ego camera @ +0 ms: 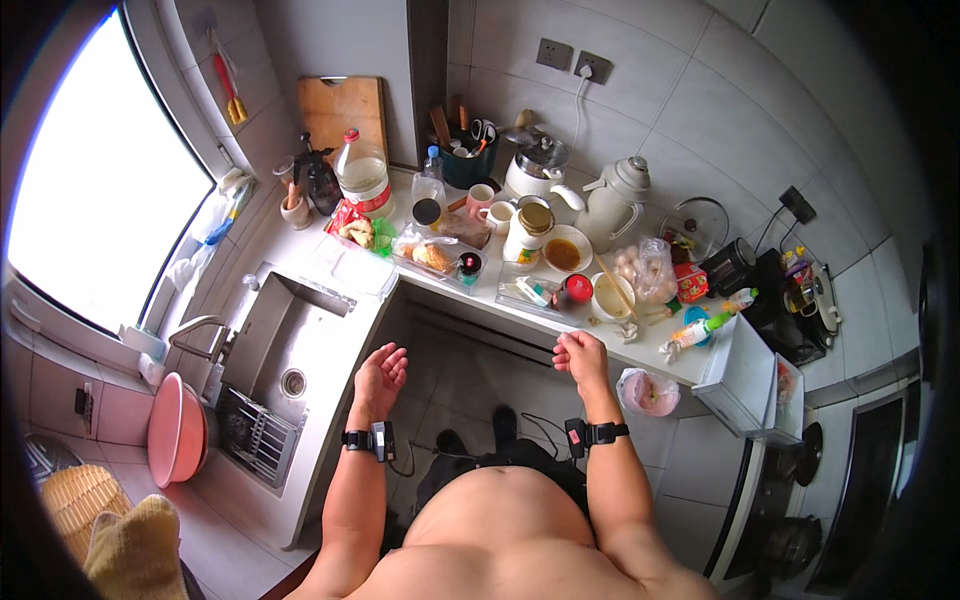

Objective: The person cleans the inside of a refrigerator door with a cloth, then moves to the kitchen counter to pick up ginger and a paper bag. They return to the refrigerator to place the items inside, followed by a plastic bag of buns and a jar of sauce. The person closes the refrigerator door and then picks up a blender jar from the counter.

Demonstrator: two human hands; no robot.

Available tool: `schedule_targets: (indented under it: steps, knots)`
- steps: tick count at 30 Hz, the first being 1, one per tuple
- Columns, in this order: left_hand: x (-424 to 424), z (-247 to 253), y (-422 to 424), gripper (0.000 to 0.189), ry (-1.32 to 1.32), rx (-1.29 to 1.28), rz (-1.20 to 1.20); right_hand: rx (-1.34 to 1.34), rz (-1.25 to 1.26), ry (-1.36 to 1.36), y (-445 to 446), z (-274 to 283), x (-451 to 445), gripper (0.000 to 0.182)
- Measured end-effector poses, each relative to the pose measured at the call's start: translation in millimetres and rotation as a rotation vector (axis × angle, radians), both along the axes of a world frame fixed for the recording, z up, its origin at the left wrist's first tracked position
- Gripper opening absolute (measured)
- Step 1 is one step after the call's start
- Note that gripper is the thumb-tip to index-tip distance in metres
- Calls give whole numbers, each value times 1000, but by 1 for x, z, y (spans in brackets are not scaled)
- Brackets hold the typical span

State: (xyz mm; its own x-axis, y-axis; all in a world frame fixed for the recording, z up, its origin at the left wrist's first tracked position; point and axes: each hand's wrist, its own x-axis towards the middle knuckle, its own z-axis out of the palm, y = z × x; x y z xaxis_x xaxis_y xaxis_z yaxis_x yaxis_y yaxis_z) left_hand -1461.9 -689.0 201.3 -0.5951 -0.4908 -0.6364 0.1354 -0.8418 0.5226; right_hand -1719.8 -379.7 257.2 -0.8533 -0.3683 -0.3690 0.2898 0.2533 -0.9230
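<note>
My left hand (381, 381) hangs in the air beside the right edge of the sink counter, palm partly up and fingers loosely bent; it holds nothing. My right hand (583, 360) is raised in front of the long white counter (487, 292), its fingers loosely curled with nothing seen in them. Nearest to it on the counter are a white bowl (606, 306) with chopsticks (616, 283) across it, a jar with a red lid (577, 286) and a crumpled tissue (627, 332). Each wrist wears a black strap with a small device.
At left is a steel sink (274, 352) with a faucet (196, 324) and a pink basin (176, 427). A bowl of brown liquid (564, 253), a thermos jug (616, 202) and bagged eggs (637, 264) crowd the counter. Open drawers (739, 367) jut out at right, near a lined bin (651, 394).
</note>
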Motion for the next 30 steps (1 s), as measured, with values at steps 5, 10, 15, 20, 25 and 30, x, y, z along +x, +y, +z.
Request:
schedule_targets:
  steps: [5,10,15,20,25,30]
  knots:
    - [10,-16,-13,25,-50,44,59,11,72,5,-43,-14,-26,22]
    - [20,-15,-33,26,-98,37,141,-69,105,-44,-94,-38,-53,23]
    - [25,-13,-58,28,-190,24,224,-16,270,-54,-150,-61,-71,22]
    - [-2,-14,-67,31,-230,30,212,6,368,2,-186,-71,-78,23]
    - [-60,1,-74,29,-239,-12,133,39,408,-17,-196,-77,-94,22]
    - [-91,3,-81,29,-232,-45,81,40,398,-14,-197,-85,-113,22]
